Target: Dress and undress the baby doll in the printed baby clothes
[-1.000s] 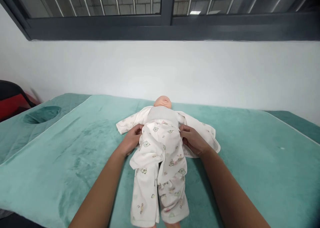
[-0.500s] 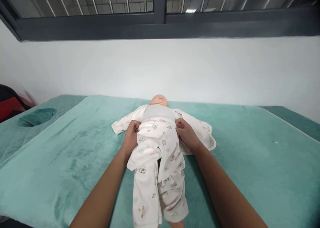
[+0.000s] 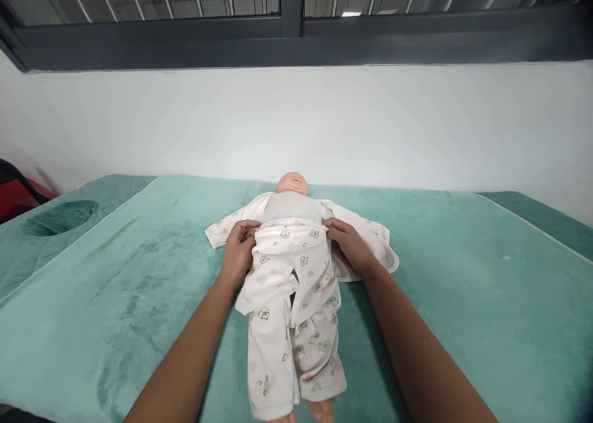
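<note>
The doll (image 3: 292,183) lies face-up on the green surface (image 3: 139,275). Fingers of the left hand (image 3: 238,250) and right hand (image 3: 351,244) are straighter than a moment ago, touching the trousers (image 3: 278,247) at either side; whether either grip is clamped, I cannot tell.

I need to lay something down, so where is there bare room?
The green sheet is bare between the left forearm and the hole. On the right, past the shirt and right forearm, only a pale speck shows. The middle is crowded: doll, trousers, left hand, right hand.
</note>
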A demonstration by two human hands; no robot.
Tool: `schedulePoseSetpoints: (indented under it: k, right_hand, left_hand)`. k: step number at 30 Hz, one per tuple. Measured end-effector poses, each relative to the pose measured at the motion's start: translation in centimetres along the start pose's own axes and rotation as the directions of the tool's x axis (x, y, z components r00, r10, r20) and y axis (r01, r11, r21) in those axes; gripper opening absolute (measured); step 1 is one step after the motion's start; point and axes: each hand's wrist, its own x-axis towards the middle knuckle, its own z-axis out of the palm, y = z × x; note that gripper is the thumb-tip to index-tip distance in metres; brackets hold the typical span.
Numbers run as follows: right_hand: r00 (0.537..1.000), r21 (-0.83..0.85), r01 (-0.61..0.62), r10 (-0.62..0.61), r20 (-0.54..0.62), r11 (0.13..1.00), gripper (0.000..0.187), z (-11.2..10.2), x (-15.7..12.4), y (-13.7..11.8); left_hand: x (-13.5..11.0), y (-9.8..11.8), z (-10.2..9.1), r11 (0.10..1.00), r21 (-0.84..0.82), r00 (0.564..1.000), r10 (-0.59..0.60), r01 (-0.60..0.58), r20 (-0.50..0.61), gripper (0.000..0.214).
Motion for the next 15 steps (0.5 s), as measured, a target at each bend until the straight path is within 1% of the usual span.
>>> schedulePoseSetpoints:
  k: [1, 3, 5, 6, 8, 10, 11, 13, 15]
  right_hand:
    - [0.999, -0.004, 0.0, 0.0, 0.033, 1.0, 0.011, 0.0, -0.1, -0.1]
    - [0.997, -0.052, 0.01, -0.006, 0.072, 0.999, 0.021, 0.0, -0.3, -0.4]
    - [0.998, -0.175, 0.044, -0.034, 0.06, 0.984, 0.03, 0.0, -0.4, -0.6]
    - [0.996, -0.254, 0.08, -0.071, 0.046, 0.964, 0.031, -0.1, -0.3, -0.7]
    - [0.983, -0.383, 0.181, -0.173, 0.055, 0.906, 0.028, -0.2, -0.2, -0.8]
    - [0.96, -0.446, 0.279, -0.255, 0.114, 0.85, 0.023, -0.4, -0.1, -1.0]
    - [0.949, -0.459, 0.316, -0.277, 0.153, 0.83, 0.022, -0.4, 0.0, -1.1]
    - [0.928, -0.465, 0.367, -0.282, 0.244, 0.805, 0.019, -0.5, 0.0, -1.4]
    - [0.903, -0.453, 0.411, -0.284, 0.323, 0.791, 0.018, -0.3, 0.0, -1.7]
  left_hand:
    - [0.0, 0.1, -0.1, 0.999, 0.028, 1.0, -0.024, 0.025, -0.007, 0.026]
    - [0.0, 0.3, -0.4, 0.994, 0.088, 0.998, -0.06, 0.061, -0.017, 0.023]
    - [0.2, 0.4, -0.7, 0.989, 0.135, 0.998, -0.055, 0.053, 0.008, 0.022]
    - [0.3, 0.3, -0.8, 0.987, 0.157, 0.999, -0.035, 0.029, 0.036, 0.022]
    - [0.7, 0.2, -1.1, 0.978, 0.203, 0.992, 0.023, -0.048, 0.125, 0.021]
    - [1.1, 0.2, -1.5, 0.964, 0.229, 0.967, 0.081, -0.138, 0.241, 0.019]
    - [1.3, 0.3, -1.7, 0.957, 0.233, 0.949, 0.098, -0.172, 0.299, 0.018]
    - [1.5, 0.7, -1.9, 0.944, 0.247, 0.914, 0.109, -0.218, 0.39, 0.02]
    - [1.5, 1.4, -2.0, 0.927, 0.281, 0.893, 0.106, -0.247, 0.438, 0.024]
